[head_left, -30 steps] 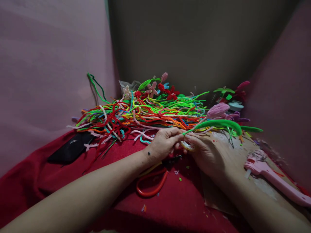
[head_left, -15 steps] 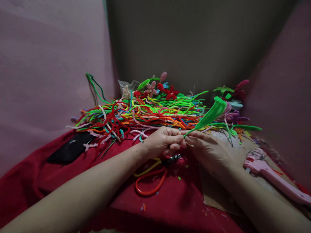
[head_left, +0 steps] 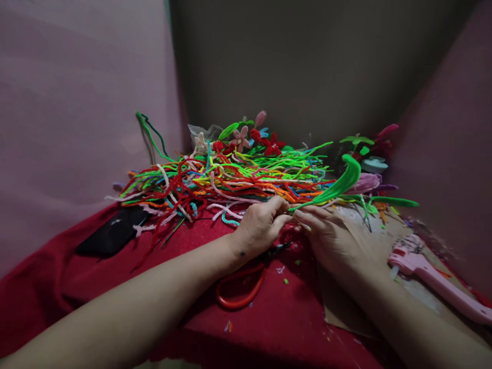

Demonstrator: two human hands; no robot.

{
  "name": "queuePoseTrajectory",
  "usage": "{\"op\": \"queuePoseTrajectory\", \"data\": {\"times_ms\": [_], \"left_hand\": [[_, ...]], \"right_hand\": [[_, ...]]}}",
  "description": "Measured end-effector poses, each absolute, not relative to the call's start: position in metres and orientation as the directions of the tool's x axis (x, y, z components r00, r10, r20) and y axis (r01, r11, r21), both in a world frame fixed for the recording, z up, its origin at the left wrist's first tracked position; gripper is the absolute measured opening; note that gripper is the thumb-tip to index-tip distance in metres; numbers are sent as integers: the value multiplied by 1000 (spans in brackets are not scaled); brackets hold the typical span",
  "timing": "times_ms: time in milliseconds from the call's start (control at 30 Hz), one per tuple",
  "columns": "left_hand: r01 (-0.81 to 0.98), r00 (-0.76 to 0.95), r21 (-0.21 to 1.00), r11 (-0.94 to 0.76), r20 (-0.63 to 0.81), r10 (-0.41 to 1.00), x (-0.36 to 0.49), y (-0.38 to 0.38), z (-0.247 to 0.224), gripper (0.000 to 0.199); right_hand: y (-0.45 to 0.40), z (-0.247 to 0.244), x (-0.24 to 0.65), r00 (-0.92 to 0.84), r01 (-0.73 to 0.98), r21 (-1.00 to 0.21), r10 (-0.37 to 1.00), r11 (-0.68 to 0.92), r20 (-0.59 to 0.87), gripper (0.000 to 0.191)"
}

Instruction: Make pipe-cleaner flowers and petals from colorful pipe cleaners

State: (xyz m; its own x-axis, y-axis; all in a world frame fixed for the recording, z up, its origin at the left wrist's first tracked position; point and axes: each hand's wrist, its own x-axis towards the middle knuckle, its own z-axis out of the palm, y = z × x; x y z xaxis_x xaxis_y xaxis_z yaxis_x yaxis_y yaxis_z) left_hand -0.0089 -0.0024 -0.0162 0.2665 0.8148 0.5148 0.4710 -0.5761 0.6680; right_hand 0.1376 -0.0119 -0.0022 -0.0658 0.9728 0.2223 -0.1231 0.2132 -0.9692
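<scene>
A green pipe-cleaner leaf [head_left: 341, 183] slants up to the right, its tip curling over, its thin base between my two hands. My left hand [head_left: 260, 225] is closed, thumb and forefinger pinched at that base. Fingers of my right hand [head_left: 326, 233] press on the leaf's stem from the right, just touching the left fingertips. Below the hands, red-handled scissors [head_left: 240, 297] lie on the red cloth [head_left: 277, 328], partly hidden by my left wrist. Behind them spreads a pile of coloured pipe cleaners [head_left: 246, 177].
A black phone [head_left: 111, 233] lies at the left. On the right are a pink glue gun [head_left: 430, 274], a cardboard sheet [head_left: 342, 310] and a light blue round container [head_left: 374, 164]. Finished fuzzy flowers [head_left: 272, 145] stand behind the pile. Small scraps dot the cloth.
My left hand has rotated, with its knuckles now higher. The leaf has tilted lower and its tip curls more. The yellow loop by the scissors is now hidden.
</scene>
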Motion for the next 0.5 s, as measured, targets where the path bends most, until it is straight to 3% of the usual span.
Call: {"op": "queuePoseTrajectory", "data": {"times_ms": [133,267,367,500], "left_hand": [[537,309,511,-671,622,720,-11,-1,-25,13],[509,322,484,-711,659,679,-12,0,-27,16],[427,273,637,-641,586,763,-10,-1,-22,15],[134,269,933,-334,290,918,-6,-4,-11,13]], "right_hand": [[-20,13,136,-104,5,-968,963,250,248,11],[-22,16,136,-85,137,-956,965,259,249,13],[-17,5,136,-75,48,-971,971,232,229,10],[-8,-14,136,-96,-133,-980,982,147,160,10]]}}
